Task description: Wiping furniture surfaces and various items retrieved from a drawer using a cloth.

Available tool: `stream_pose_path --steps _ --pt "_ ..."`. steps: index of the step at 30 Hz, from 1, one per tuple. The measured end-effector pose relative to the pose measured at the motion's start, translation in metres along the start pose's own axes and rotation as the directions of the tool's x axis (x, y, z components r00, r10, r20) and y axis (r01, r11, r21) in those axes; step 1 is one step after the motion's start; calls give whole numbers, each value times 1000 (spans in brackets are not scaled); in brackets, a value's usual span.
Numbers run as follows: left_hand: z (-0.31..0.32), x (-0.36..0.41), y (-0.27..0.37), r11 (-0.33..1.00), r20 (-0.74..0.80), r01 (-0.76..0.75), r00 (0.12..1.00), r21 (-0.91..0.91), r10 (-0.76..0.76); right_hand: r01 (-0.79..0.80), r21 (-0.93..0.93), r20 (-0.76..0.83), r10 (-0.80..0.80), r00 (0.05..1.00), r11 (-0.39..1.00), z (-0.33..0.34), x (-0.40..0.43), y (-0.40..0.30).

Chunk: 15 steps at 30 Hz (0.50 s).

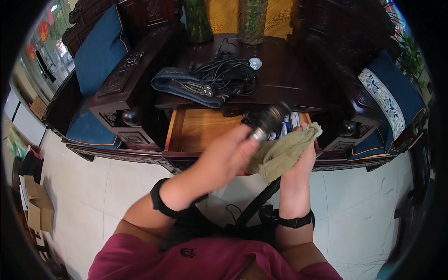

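Note:
My left hand (232, 147) grips the silvery neck of a dark cylindrical object (271, 120), blurred and too unclear to name. My right hand (306, 154) holds a crumpled olive-green cloth (288, 150), just right of that object. Both hands are above the front of an open wooden drawer (196, 127), which holds small packets and dark items at its right side. On the dark wooden table (287, 80) behind lie a tangle of black cables (227, 71), a folded grey-black textile item (182, 85) and a small shiny silvery object (255, 63).
Two glass vases (252, 24) with green stems stand at the table's back. Carved wooden armchairs with blue cushions (99, 52) flank it. A black corrugated hose (259, 201) runs below my hands. An open cardboard box (40, 206) stands on the tiled floor at left.

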State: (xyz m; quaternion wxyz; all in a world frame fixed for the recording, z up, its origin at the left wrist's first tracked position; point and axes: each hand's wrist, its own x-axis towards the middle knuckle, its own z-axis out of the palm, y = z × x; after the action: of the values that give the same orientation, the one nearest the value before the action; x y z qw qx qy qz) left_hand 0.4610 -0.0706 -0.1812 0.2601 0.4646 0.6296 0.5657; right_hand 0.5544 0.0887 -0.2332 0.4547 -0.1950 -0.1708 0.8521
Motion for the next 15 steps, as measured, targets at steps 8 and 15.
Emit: stream_pose_path --steps 8,15 --pt "-37 105 23 883 -38 191 980 430 -194 -260 32 -78 261 962 965 6 34 -10" --pt "-7 183 -34 580 -99 173 983 796 -157 -149 137 329 97 939 979 6 6 -36"
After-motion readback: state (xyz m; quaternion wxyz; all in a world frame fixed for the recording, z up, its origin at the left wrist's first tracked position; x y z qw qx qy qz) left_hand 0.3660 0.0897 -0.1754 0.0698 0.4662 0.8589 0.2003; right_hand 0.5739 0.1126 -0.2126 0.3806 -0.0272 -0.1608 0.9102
